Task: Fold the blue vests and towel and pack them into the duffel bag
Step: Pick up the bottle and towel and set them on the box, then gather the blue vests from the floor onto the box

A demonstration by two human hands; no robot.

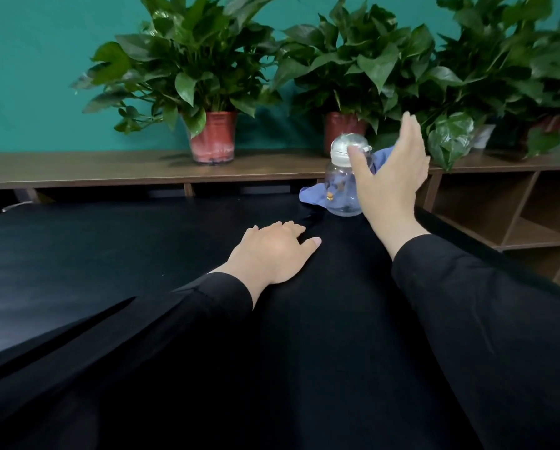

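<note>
Black sleeves [467,319] fill the near field, both forearms extended over the black table [77,254]. Left hand [272,251] rests palm-down on the table near its centre, fingers straight and slightly spread, holding nothing. Right hand [392,170] is raised above the far right part of the table, fingers straight, thumb spread wide, holding nothing; it sits just in front of a clear plastic bottle [342,186] with a pale cap. Blue cloth [314,194], bunched, lies at the far edge of the table behind and beside the bottle, partly hidden by it and the hand. Wooden shelf [109,167] beyond carries potted plants [194,60] against a teal wall [28,60].
</note>
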